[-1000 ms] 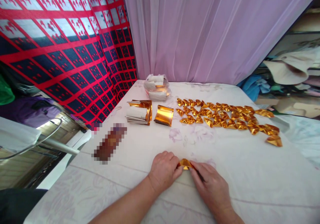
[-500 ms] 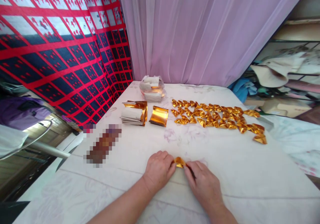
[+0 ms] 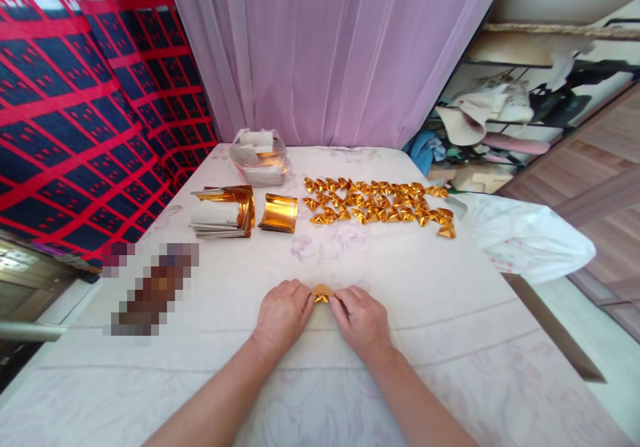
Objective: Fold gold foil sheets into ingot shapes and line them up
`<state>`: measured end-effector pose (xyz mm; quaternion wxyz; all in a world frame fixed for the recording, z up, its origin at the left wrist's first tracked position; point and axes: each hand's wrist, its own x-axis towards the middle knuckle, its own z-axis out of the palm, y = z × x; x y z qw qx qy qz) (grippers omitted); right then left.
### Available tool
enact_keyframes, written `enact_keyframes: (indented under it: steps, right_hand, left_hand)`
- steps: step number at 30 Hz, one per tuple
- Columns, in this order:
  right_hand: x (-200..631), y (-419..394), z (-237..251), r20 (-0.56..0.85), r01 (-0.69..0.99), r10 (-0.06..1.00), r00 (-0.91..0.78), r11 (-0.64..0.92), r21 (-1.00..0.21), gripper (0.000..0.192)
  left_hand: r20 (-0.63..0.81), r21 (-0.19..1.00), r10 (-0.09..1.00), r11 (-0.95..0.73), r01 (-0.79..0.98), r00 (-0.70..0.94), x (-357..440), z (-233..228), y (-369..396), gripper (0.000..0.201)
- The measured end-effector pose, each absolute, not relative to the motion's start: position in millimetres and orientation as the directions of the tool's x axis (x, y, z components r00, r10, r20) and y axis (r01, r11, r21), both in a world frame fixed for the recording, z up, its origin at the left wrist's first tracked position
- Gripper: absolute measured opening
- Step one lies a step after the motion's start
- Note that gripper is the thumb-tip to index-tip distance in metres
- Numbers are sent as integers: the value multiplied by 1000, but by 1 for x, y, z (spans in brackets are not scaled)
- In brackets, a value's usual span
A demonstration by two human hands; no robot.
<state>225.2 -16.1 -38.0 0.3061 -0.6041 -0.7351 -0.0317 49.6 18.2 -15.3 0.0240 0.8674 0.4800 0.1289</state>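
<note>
Between my two hands is a small piece of folded gold foil paper (image 3: 321, 292), its middle showing and its two ends covered by my fingers. My left hand (image 3: 286, 310) pinches its left end, and my right hand (image 3: 363, 319) pinches the right end. Both hands rest low over the white tablecloth. Farther off, to the right, lie several finished gold foil folds (image 3: 380, 202) in rows. A small stack of gold foil sheets (image 3: 280, 213) sits beyond my left hand, beside a larger stack of foil sheets (image 3: 220, 217) with pale backs.
A clear plastic bag (image 3: 260, 157) of more sheets stands at the table's back left. A blurred-out patch (image 3: 157, 287) covers something at the left. Purple curtain (image 3: 325, 54) hangs behind the table (image 3: 350, 360). Shelves with hats (image 3: 467, 117) and a white bag (image 3: 540, 234) are at the right.
My view has turned to the right, so the table's things appear farther left. Both hands keep hold of the foil paper, whose upper part now shows a duller, tan face.
</note>
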Motion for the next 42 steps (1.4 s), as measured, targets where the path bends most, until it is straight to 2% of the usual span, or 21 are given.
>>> enact_keyframes:
  steps: [7, 13, 16, 21, 27, 31, 35, 42]
  right_hand:
    - [227, -14, -33, 465, 895, 878, -114, 294, -337, 27]
    - [224, -14, -32, 456, 876, 887, -71, 274, -397, 25]
    - [223, -14, -32, 449, 886, 891, -74, 265, -380, 26]
    - [223, -14, -31, 476, 912, 875, -91, 265, -312, 27]
    - [223, -13, -31, 466, 884, 880, -89, 286, -371, 21]
    - [222, -12, -32, 460, 893, 882, -101, 284, -349, 24]
    - [221, -12, -31, 481, 901, 868, -120, 299, -314, 28]
    - [225, -12, -33, 472, 908, 879, -72, 253, -333, 29]
  left_hand:
    - [147, 204, 867, -498, 843, 477, 52, -10, 20, 20]
    - [78, 253, 877, -477, 842, 474, 53, -7, 21, 18]
    - [62, 253, 875, -479, 840, 480, 54, -6, 20, 18]
    - [84, 217, 892, -452, 865, 445, 57, -5, 18, 21]
    - [85, 205, 887, -462, 863, 454, 56, -7, 18, 18]
    - [86, 195, 886, -463, 865, 455, 56, -7, 18, 18]
    - [91, 217, 900, -435, 874, 425, 58, -5, 18, 20]
    - [78, 284, 886, -459, 842, 457, 53, -2, 20, 22]
